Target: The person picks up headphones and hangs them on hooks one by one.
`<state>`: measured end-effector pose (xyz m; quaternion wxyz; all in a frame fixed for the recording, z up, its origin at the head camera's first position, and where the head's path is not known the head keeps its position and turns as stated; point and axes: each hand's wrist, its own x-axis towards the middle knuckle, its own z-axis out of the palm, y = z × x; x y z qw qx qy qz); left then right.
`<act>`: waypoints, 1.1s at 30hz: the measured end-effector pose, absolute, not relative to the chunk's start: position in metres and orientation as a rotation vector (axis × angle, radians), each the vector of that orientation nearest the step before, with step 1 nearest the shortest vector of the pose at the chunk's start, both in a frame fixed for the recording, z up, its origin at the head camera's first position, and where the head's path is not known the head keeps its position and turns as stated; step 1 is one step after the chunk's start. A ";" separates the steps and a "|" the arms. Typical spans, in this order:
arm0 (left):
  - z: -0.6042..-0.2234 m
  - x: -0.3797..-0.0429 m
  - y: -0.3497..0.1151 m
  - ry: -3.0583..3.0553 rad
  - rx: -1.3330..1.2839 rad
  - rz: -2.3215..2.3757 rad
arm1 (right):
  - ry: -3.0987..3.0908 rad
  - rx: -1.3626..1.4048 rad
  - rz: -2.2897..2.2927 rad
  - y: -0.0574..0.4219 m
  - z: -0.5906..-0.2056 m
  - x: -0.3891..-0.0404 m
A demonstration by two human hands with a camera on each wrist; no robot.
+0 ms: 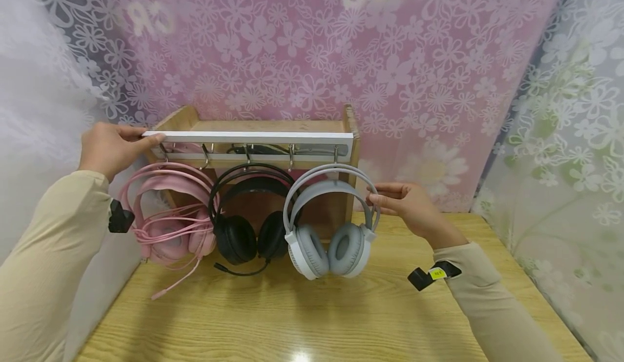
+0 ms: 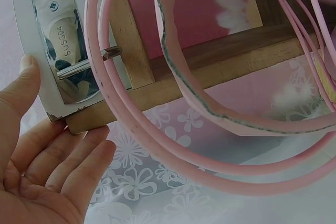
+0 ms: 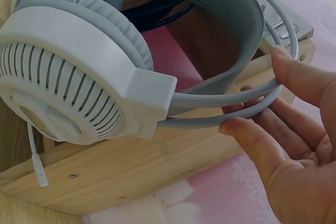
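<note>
My left hand (image 1: pixel 109 148) grips the left end of a wooden rack (image 1: pixel 356 161) by its white hook rail (image 1: pixel 248 134). In the left wrist view the thumb lies on the rail's face, and the fingers are at the wooden edge. My right hand (image 1: pixel 414 207) pinches the right side of the double headband of grey-white headphones (image 3: pixel 79 30), between thumb and fingers. These hang at the rack's rightmost hook (image 1: pixel 336 153). Beside them hangs a black headset (image 1: pixel 236 240) with a boom microphone. A pink headset (image 1: pixel 168 237), its cable wound about it, hangs nearest my left hand.
The rack stands on a wood-grain table (image 1: pixel 365 318) against a pink flowered backdrop (image 1: pixel 292 53). Pale patterned walls close off the left and right sides. Several metal hooks line the rail, and the headsets hang close side by side.
</note>
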<state>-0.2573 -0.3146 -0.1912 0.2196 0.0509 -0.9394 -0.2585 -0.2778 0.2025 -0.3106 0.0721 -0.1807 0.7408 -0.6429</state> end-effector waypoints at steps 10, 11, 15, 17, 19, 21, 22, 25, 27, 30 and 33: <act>-0.191 -0.257 -0.315 -2.597 0.141 -0.723 | 2.210 -0.552 -1.946 0.203 -0.316 -0.283; -0.191 -0.258 -0.315 -2.597 0.143 -0.726 | 2.210 -0.552 -1.946 0.203 -0.317 -0.283; -0.191 -0.258 -0.315 -2.598 0.139 -0.731 | 2.209 -0.555 -1.944 0.203 -0.317 -0.281; -0.191 -0.258 -0.315 -2.596 0.132 -0.737 | 2.210 -0.555 -1.943 0.204 -0.318 -0.281; -0.191 -0.257 -0.314 -2.592 0.132 -0.738 | 2.212 -0.562 -1.939 0.204 -0.318 -0.280; -0.192 -0.257 -0.315 -2.590 0.131 -0.736 | 2.213 -0.572 -1.939 0.205 -0.319 -0.279; -0.192 -0.257 -0.315 -2.590 0.131 -0.733 | 2.215 -0.577 -1.939 0.205 -0.319 -0.279; -0.191 -0.258 -0.315 -2.592 0.136 -0.722 | 2.213 -0.600 -1.942 0.207 -0.319 -0.279; -0.191 -0.257 -0.315 -2.593 0.137 -0.719 | 2.214 -0.613 -1.938 0.208 -0.319 -0.278; -0.192 -0.257 -0.315 -2.594 0.138 -0.725 | 2.219 -0.631 -1.930 0.210 -0.318 -0.277; -0.192 -0.256 -0.314 -2.591 0.137 -0.719 | 2.229 -0.636 -1.920 0.211 -0.318 -0.276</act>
